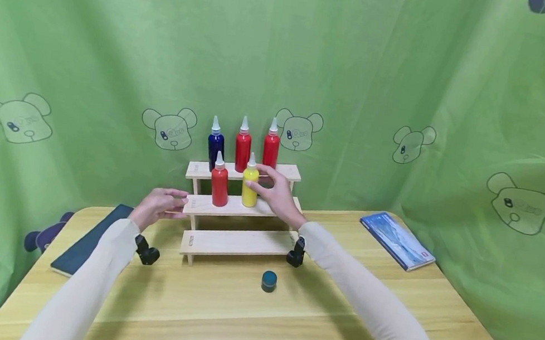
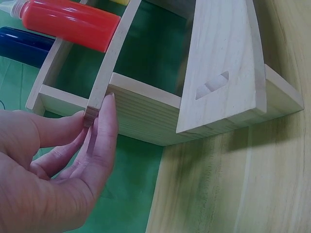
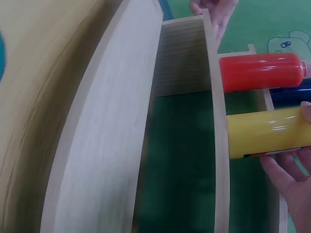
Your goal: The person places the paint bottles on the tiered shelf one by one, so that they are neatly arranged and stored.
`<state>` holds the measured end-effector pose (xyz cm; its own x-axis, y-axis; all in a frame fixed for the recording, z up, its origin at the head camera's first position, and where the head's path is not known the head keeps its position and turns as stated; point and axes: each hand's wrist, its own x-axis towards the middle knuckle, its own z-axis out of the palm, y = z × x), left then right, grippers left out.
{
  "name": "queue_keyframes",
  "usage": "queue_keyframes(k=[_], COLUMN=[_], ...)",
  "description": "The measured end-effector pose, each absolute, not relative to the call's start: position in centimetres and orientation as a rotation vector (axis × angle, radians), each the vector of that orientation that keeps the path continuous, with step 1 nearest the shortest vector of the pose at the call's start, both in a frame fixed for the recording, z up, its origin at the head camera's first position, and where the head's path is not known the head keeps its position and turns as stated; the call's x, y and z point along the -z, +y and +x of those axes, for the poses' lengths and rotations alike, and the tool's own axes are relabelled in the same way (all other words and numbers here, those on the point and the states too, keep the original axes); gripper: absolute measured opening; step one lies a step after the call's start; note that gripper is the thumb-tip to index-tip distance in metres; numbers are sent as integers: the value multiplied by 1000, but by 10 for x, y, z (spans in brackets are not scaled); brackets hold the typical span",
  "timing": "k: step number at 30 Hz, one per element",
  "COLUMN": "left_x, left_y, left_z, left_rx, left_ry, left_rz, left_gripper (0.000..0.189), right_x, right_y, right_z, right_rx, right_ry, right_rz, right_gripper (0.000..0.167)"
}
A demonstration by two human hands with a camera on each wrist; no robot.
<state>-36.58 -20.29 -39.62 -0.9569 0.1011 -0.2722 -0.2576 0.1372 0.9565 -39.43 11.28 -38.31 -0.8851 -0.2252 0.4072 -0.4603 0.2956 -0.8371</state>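
Note:
A three-step wooden rack (image 1: pixel 239 242) stands on the table. My right hand (image 1: pixel 277 193) holds a yellow squeeze bottle (image 1: pixel 250 189) with a pointed white cap, its base at the middle step. In the right wrist view, thumb and fingers lie on opposite sides of the yellow bottle (image 3: pixel 267 131). My left hand (image 1: pixel 159 205) pinches the left end of the middle step, thumb above and fingers below, as the left wrist view shows at the step's end (image 2: pixel 92 109). An orange-red bottle (image 1: pixel 219 185) stands on the middle step, left of the yellow one.
On the top step stand a dark blue bottle (image 1: pixel 215 146) and two red bottles (image 1: pixel 242 147). A small teal-lidded jar (image 1: pixel 269 281) sits in front of the rack. A dark notebook (image 1: pixel 93 239) lies at left, a blue-and-white book (image 1: pixel 397 240) at right. Green curtain (image 1: pixel 352 89) hangs behind.

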Motion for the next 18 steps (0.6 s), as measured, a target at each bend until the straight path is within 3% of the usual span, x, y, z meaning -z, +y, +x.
queue_keyframes(k=[18], left_x=[395], left_y=[-201], left_z=[-365], left_rx=[-1861], left_ry=[2205], left_rz=[-137], left_gripper=[51], right_x=[389], right_y=[109], right_z=[-394], right_rx=[-1638], right_ry=[-2294], right_rz=[654], right_gripper=[55])
